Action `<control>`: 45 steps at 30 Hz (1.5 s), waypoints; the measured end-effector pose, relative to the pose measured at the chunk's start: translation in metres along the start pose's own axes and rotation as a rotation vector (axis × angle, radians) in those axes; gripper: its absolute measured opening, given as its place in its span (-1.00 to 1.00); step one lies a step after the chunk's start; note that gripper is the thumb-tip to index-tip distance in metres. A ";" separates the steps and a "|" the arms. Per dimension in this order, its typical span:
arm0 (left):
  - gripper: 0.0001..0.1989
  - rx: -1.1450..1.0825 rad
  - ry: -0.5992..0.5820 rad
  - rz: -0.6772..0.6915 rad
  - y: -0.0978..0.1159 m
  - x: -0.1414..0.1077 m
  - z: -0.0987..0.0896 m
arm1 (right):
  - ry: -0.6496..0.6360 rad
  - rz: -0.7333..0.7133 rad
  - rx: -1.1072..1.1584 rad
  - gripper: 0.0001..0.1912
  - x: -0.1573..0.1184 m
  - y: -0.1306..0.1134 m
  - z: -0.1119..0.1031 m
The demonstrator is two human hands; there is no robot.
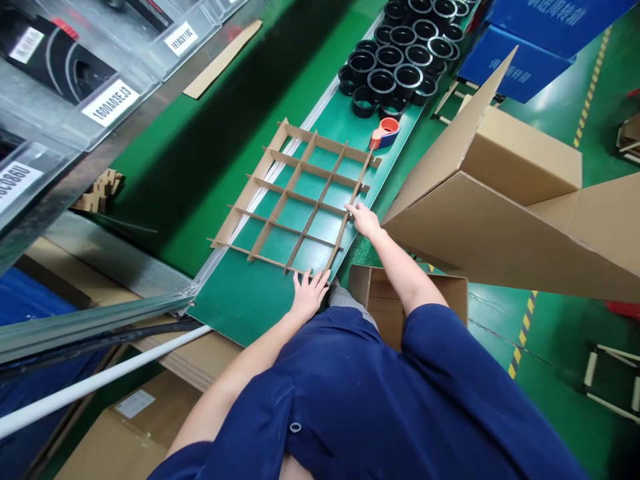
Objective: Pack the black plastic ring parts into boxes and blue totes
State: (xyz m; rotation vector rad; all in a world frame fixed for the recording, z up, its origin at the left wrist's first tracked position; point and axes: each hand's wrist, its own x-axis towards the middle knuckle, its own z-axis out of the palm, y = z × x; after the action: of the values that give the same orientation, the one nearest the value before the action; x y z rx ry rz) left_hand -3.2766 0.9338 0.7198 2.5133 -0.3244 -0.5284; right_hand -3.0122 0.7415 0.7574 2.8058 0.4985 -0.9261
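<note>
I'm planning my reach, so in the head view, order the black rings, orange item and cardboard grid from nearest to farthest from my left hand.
From the left hand:
1. Cardboard grid, right by its fingertips.
2. Orange item, at the grid's far end.
3. Black rings, beyond that item.

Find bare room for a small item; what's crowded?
Free: the bench's near end, between the cardboard grid and white pipe; the green surface between the grid and flat cardboard strip. Crowded: the bench's far end, packed with black rings, an orange-and-blue item beside them.
</note>
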 end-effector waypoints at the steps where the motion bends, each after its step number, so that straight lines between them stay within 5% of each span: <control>1: -0.44 0.002 -0.004 0.000 0.001 0.001 0.000 | -0.038 -0.034 -0.044 -0.38 0.006 0.003 -0.005; 9: -0.42 -0.056 0.079 -0.067 -0.001 0.021 -0.016 | -0.173 -0.109 -0.115 -0.60 0.035 0.002 -0.028; 13: -0.42 -0.099 0.117 -0.023 -0.009 0.094 -0.048 | -0.189 -0.151 -0.116 -0.58 0.035 0.004 -0.030; 17: -0.33 -0.078 -0.037 0.085 -0.017 0.183 -0.069 | -0.186 -0.177 -0.116 -0.60 0.029 0.009 -0.027; 20: -0.30 -0.026 -0.151 0.126 -0.023 0.216 -0.065 | -0.168 -0.166 -0.115 -0.59 0.022 0.015 -0.022; 26: -0.37 0.017 -0.118 0.142 -0.027 0.213 -0.048 | -0.208 -0.112 -0.156 -0.63 0.016 0.021 -0.019; 41: -0.42 -0.084 -0.067 0.109 -0.026 0.219 -0.056 | -0.228 -0.091 -0.139 -0.61 0.022 0.006 -0.018; 45: -0.45 -0.100 -0.008 0.078 -0.022 0.226 -0.065 | -0.024 0.120 -0.007 -0.53 0.025 0.018 -0.030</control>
State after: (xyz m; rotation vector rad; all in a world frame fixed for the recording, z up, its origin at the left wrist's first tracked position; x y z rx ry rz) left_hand -3.0437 0.9068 0.6897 2.3928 -0.3877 -0.5115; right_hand -2.9708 0.7385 0.7670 2.7797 0.3260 -0.9300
